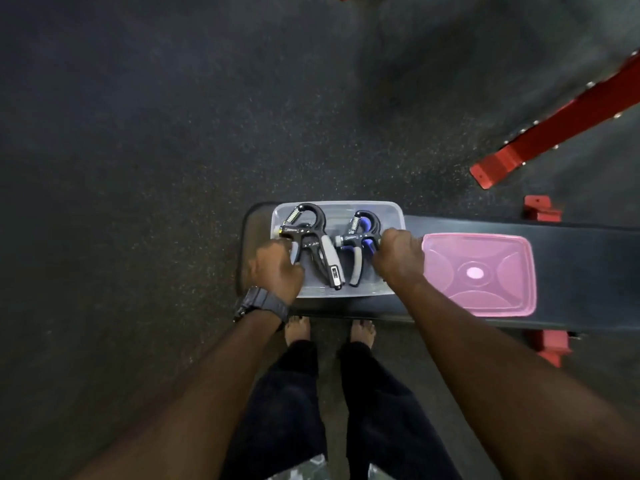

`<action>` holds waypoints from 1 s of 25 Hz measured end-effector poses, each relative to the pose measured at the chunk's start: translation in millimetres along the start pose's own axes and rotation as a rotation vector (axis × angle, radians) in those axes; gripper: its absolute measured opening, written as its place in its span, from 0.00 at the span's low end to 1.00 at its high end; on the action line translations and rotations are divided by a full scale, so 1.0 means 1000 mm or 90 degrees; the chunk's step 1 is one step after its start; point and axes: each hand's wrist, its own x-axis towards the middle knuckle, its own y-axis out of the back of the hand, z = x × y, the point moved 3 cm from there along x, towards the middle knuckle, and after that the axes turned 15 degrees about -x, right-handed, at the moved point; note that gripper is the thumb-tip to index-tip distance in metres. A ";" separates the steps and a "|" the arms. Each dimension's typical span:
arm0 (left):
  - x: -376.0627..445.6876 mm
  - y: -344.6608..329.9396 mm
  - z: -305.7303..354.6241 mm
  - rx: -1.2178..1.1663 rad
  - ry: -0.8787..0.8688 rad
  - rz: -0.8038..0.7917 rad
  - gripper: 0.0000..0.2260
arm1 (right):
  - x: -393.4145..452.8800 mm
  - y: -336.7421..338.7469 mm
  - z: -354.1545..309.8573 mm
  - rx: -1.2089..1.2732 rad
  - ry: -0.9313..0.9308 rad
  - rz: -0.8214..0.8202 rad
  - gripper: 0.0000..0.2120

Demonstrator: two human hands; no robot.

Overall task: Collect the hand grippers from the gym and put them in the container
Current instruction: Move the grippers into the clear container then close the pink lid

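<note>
Two grippers lie side by side in the clear container [391, 216] on the bench [571, 244]: a black and grey one [313, 244] just right of the left hand [273, 271], and a black and blue one [360, 237] just left of the right hand [398, 258]. Each hand is curled over its own side of the container, fingers bent down at the wall; whether they grip the rim or the nearest gripper handle I cannot tell. My guess is that the hands are steadying the container or settling the grippers flat, so that the lid will fit. That pink lid [478, 271] rests on the bench just beyond the right hand, off the container, which stands open.
</note>
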 end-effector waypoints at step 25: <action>0.012 -0.012 -0.040 -0.639 0.253 -0.082 0.10 | -0.015 -0.014 -0.037 0.627 0.107 -0.193 0.06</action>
